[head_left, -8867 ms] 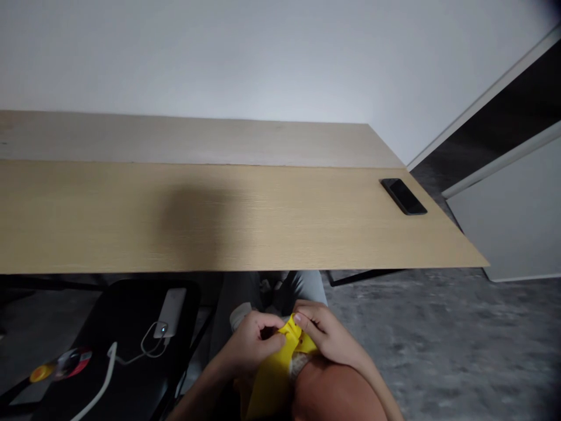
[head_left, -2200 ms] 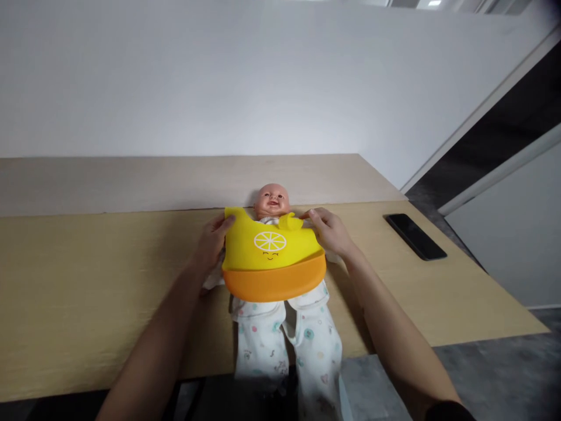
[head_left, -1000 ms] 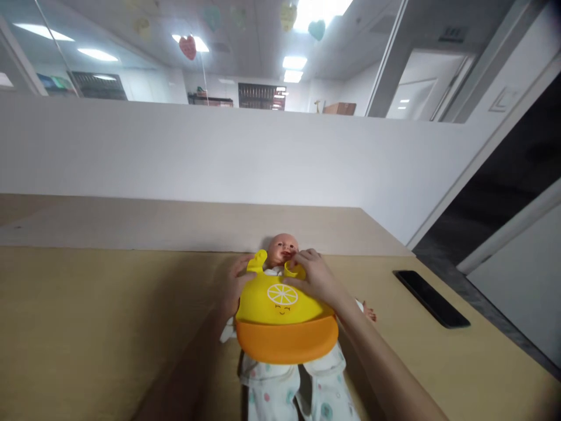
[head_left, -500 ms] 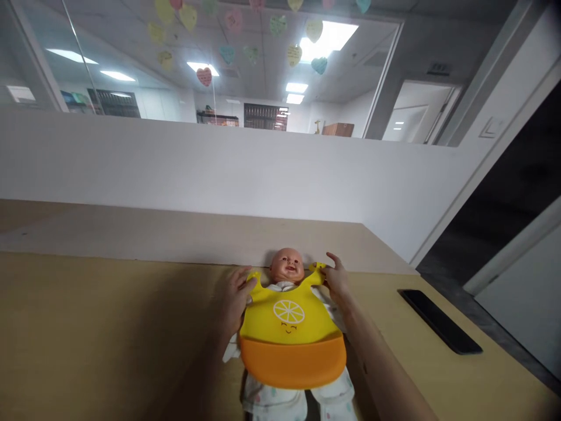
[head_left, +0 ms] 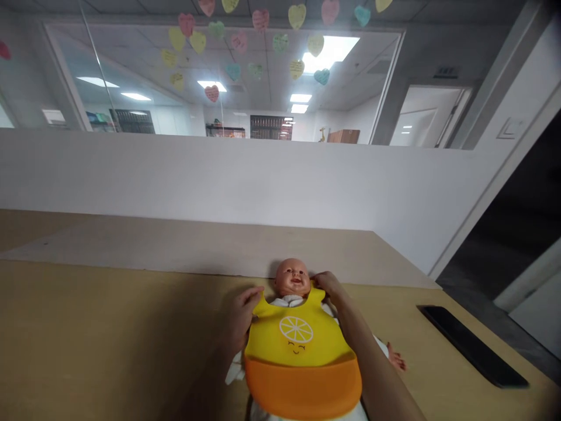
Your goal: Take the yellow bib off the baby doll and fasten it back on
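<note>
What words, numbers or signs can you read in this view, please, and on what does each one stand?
No word, number or brand can be read.
The bib shows only a citrus slice and a smiling face, with no text that I can see.
The heart notes carry writing too small to read.
The small sign above the doorway is too small to read.

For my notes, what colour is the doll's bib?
The bib is yellow with a white citrus slice, orange pocket below; best in the head view.
</note>
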`<state>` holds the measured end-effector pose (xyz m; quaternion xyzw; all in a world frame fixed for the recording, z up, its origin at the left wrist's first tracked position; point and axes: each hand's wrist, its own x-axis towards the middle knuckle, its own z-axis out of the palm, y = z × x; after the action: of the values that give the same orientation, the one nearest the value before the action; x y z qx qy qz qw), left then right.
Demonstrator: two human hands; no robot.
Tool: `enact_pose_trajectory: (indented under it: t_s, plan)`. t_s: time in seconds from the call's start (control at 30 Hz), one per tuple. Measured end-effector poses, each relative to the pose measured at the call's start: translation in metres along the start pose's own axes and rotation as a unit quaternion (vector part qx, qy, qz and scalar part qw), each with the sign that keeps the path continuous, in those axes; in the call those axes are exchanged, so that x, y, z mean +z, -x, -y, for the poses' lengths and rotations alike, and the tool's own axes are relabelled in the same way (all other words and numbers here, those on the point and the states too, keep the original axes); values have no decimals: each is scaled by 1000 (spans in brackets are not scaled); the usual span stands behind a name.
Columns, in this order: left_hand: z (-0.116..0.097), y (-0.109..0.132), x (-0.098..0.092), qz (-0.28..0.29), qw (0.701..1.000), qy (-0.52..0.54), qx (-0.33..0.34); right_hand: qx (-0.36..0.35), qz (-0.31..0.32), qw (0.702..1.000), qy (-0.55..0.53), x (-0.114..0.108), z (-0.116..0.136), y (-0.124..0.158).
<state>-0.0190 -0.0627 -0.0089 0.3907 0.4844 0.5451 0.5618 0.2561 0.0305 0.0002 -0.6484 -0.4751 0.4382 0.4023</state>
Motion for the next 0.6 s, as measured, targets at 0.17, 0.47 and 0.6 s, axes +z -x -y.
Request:
enact_pose_trajectory:
  t_s: [0.17, 0.47, 0.6]
  plan:
    - [-3, -2, -3, 3, 1000, 7, 12, -14, -24, 1000, 12, 1, -14, -6]
    - [9, -27, -10, 22, 997, -73, 15, -1, -59, 998, -32, 19, -25, -15]
    - [0, -41, 3, 3, 988, -156, 10, -10, -52, 998, -30, 17, -21, -9]
